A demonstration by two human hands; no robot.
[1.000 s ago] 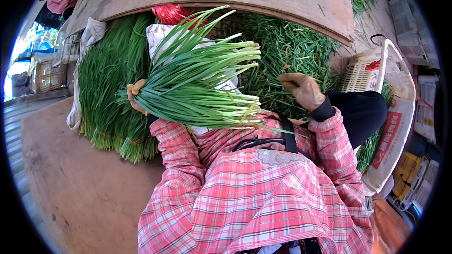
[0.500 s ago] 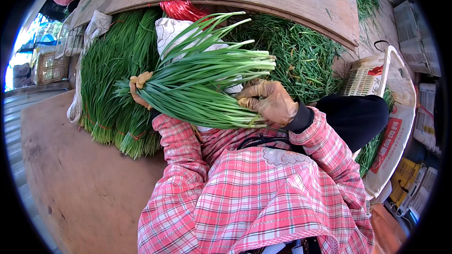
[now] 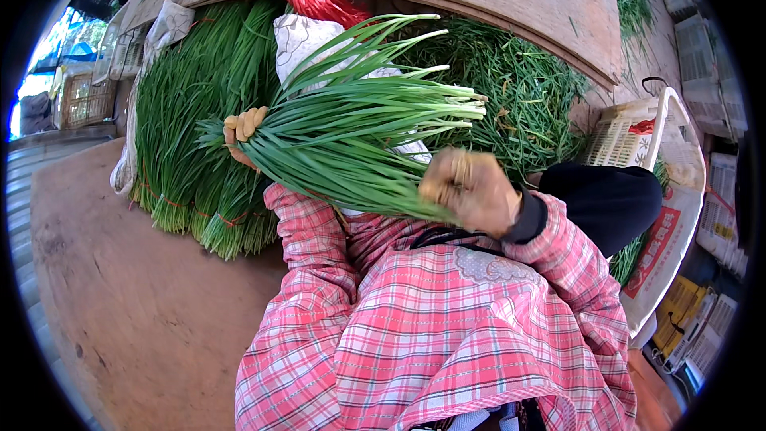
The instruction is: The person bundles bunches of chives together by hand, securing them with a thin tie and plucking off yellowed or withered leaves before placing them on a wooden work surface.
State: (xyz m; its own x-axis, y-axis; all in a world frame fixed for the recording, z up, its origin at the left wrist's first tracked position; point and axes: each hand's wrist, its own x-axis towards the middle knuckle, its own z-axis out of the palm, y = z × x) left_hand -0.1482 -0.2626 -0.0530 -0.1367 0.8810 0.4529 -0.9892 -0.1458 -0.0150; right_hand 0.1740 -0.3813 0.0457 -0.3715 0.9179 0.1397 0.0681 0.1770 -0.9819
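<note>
My left hand (image 3: 246, 128), in a tan glove, is closed round the leafy end of a loose bunch of garlic chives (image 3: 351, 124). Their pale stalk ends fan out to the right above my lap. Over the lower stalk ends is my gloved right hand (image 3: 472, 190), smeared by motion, so whether its fingers grip any stalks cannot be made out. Tied bundles of garlic chives (image 3: 199, 112) lie stacked on the left, bound with thin red string.
A wooden board (image 3: 447, 0) spans the far side, with red string (image 3: 323, 3) hanging at its edge. Loose green leaves (image 3: 515, 104) are heaped beneath it. At right stands a white plastic basket (image 3: 618, 132); a brown board (image 3: 152, 295) lies at left.
My right hand has moved slightly right and blurred over the lower stalk ends. The view has shifted a little; my left hand keeps its hold on the bunch.
</note>
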